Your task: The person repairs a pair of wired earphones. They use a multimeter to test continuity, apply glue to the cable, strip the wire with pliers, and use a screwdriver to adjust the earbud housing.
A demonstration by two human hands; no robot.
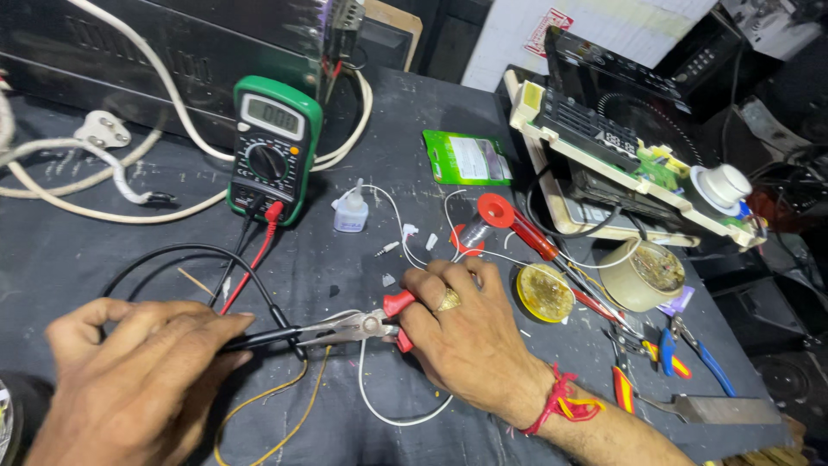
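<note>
- Your left hand (pixel 142 367) pinches the black probe lead (pixel 259 338) at the near edge of the bench, fingers clenched around it, its tip lying in the plier nose.
- Your right hand (pixel 461 332) grasps the red-handled pliers (pixel 358 326), whose jaws stand closed on that tip; the work looks mid-way, the lead gripped but nothing yet freed.
- A white wire (pixel 388 414) loops under your right wrist, untouched.
- Farther back, the green multimeter (pixel 274 147) stands with both leads plugged in, and the small glue bottle (pixel 350 210) is upright beside it, well apart from your hands.
</note>
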